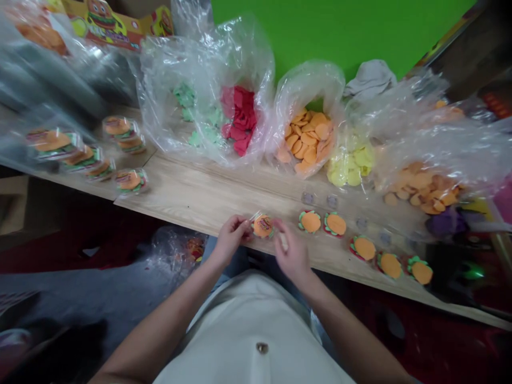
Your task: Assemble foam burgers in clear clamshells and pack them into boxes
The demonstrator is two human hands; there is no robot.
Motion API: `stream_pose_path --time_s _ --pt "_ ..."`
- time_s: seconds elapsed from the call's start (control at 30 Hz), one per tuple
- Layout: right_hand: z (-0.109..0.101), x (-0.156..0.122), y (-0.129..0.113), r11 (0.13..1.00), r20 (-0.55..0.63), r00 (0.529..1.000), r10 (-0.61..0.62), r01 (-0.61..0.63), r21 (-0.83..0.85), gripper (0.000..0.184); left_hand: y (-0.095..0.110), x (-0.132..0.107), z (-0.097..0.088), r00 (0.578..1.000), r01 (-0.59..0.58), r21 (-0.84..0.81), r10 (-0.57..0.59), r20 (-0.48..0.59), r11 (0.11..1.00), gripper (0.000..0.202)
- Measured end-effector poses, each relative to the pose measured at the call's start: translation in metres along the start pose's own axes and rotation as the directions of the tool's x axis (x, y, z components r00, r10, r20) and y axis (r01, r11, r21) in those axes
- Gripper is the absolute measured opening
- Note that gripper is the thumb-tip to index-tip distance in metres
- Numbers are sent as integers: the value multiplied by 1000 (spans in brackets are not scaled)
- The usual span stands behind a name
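Observation:
At the front edge of the wooden table lies a small toy burger (263, 226) in a clear wrapper, printed on its orange bun. My left hand (233, 236) pinches the wrapper's left edge between thumb and fingers. On the other side, my right hand (294, 252) is curled, its fingertips close to the burger's right edge and blurred by motion. Something small and pale shows among those fingers, too unclear to name. To the right sit several layered toy burgers with plain orange tops, the nearest a burger (310, 222) on green and red layers.
Finished-looking packed burgers (130, 181) are grouped at the left. Along the back stand clear bags holding green pieces (206, 125), red pieces (240, 120), orange discs (308, 137) and yellow pieces (352, 164). Another bag of orange pieces (426, 186) lies right. A green panel (340, 32) rises behind.

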State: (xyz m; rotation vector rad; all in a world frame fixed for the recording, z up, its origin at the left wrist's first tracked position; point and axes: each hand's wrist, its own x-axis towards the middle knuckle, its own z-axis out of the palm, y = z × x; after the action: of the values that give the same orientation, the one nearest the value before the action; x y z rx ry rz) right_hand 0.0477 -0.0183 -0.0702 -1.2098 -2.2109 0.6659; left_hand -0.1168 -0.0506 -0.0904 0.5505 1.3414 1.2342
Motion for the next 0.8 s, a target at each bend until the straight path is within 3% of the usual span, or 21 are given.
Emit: stream_pose_path --time_s 0.07,0.13,0.2,0.27,0.43,0.57,0.7,0.8 --pt "-3 28 3 979 -56 978 202 -201 21 29 1 -4 -2 999 -21 25 20 39 999 23" --pt "1 50 6 945 98 941 325 -325 -21 38 4 -11 -7 995 -50 76 43 85 996 22" --pt "8 59 4 932 278 891 360 -358 -61 48 8 -21 -13 989 -88 164 66 134 982 21" --pt "17 53 0 940 334 881 335 -337 -53 53 12 -33 -20 981 -101 253 55 184 962 20" --pt "29 10 -7 969 314 925 214 -241 51 52 11 -59 -32 958 22 314 -110 266 949 21" --pt "34 -12 -6 958 337 916 216 -265 107 50 7 -73 -34 940 96 346 -200 278 933 21" --pt "32 -14 -15 961 337 922 191 -246 128 48 16 -82 -33 904 130 337 -252 346 932 26" --pt "30 -6 -26 975 351 929 121 -178 133 48 23 -83 -30 890 26 479 -238 389 877 41"
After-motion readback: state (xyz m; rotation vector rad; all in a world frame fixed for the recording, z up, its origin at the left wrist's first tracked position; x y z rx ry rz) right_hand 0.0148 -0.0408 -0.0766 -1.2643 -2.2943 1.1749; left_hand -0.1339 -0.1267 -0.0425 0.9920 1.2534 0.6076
